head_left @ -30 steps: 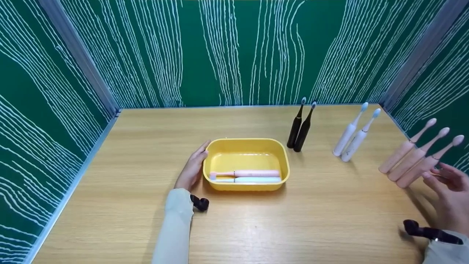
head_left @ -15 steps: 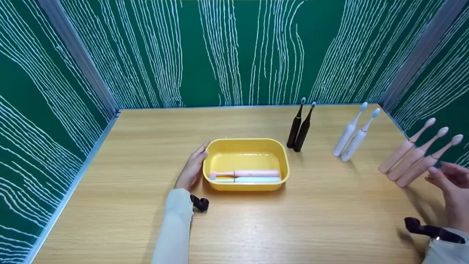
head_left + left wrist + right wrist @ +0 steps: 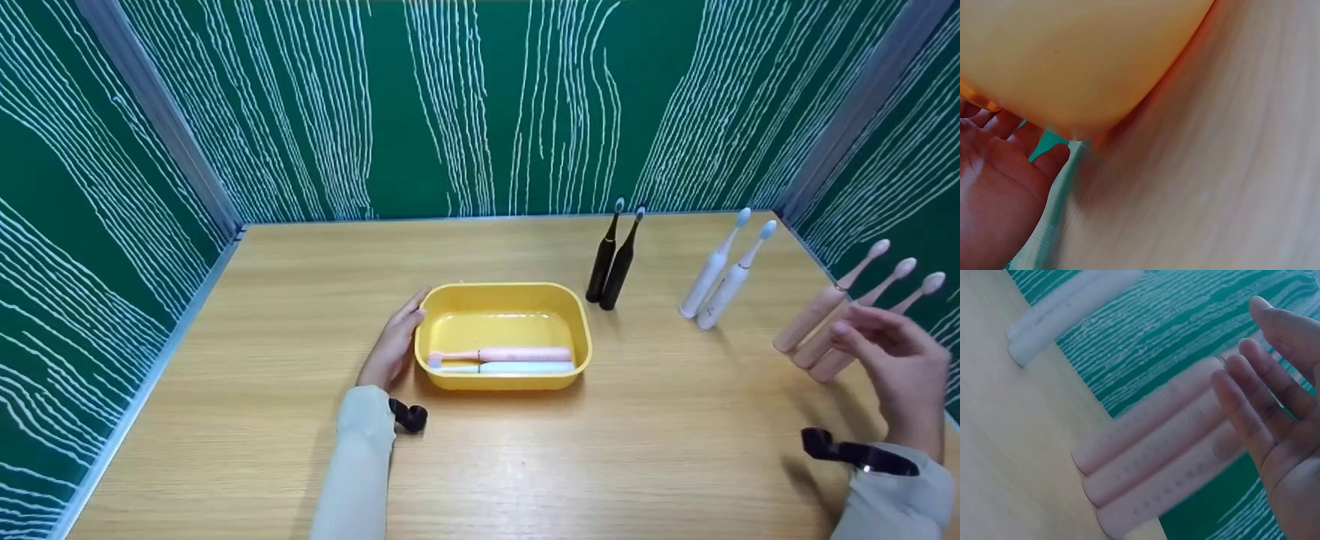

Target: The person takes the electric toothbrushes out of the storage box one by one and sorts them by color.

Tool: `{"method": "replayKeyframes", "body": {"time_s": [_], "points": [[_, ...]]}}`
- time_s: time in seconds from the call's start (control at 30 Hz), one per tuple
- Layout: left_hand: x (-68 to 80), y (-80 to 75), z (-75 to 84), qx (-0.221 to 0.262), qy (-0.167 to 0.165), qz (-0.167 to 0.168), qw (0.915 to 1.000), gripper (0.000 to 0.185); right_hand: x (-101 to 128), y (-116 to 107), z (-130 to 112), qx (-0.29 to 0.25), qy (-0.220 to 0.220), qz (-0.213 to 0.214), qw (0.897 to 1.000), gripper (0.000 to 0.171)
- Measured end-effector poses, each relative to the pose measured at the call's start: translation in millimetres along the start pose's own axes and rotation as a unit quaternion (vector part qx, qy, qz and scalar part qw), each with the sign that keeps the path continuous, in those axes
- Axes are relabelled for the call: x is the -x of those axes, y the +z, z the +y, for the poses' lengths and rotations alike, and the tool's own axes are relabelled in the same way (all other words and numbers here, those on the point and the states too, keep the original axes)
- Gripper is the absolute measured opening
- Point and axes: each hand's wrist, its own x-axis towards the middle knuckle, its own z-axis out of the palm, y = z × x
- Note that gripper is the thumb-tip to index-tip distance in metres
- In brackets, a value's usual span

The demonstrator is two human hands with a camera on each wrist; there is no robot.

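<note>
My left hand (image 3: 394,345) rests against the left wall of a yellow plastic bin (image 3: 504,381), its fingers lying along the outside below the rim. Inside the bin lie a pink electric toothbrush (image 3: 525,355) and a pale blue-white electric toothbrush (image 3: 529,368), side by side along the near wall. At the right, my right hand (image 3: 904,367) hovers in front of three upright pink electric toothbrushes (image 3: 1151,433), its fingers loosely bent with nothing between them. It partly hides two of them in the head view. Whether a fingertip touches one, I cannot tell.
Two black electric toothbrushes (image 3: 616,274) stand upright right of the bin. Two white electric toothbrushes (image 3: 724,296) stand between those and the pink ones. Green walls with white lines (image 3: 405,105) enclose the wooden table (image 3: 322,262) at the back and sides.
My right hand has moved left and up from beside the pink toothbrushes to in front of them. The left hand and the bin stay where they were.
</note>
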Motion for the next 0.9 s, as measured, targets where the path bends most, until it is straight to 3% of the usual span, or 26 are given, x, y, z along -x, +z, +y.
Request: {"method": "replayKeyframes", "body": {"time_s": [0.17,0.3,0.47,0.6,0.73,0.9], "points": [[-0.2,0.0,0.4,0.0,0.001,-0.003,1.0,0.05,1.7,13.9,-5.0,0.015,-0.029,-0.031,0.999,0.04],[-0.5,0.3,1.4,0.004,0.002,-0.004,1.0,0.05,2.4,22.8,-10.7,0.003,-0.077,-0.084,0.993,0.04],[0.1,0.7,1.8,0.004,0.003,-0.003,1.0,0.05,1.5,35.8,-20.4,-0.037,-0.127,-0.173,0.976,0.037],[0.5,0.6,1.7,0.003,0.003,-0.003,1.0,0.05,3.1,51.7,-32.4,-0.012,-0.134,-0.225,0.965,0.036],[0.6,0.1,1.1,0.003,0.001,-0.001,1.0,0.05,7.0,68.4,-46.3,0.048,-0.149,-0.263,0.952,0.036],[0.8,-0.2,-0.1,0.011,-0.008,0.006,0.9999,0.049,12.4,88.0,-63.4,0.061,-0.172,-0.319,0.93,0.037]]}}
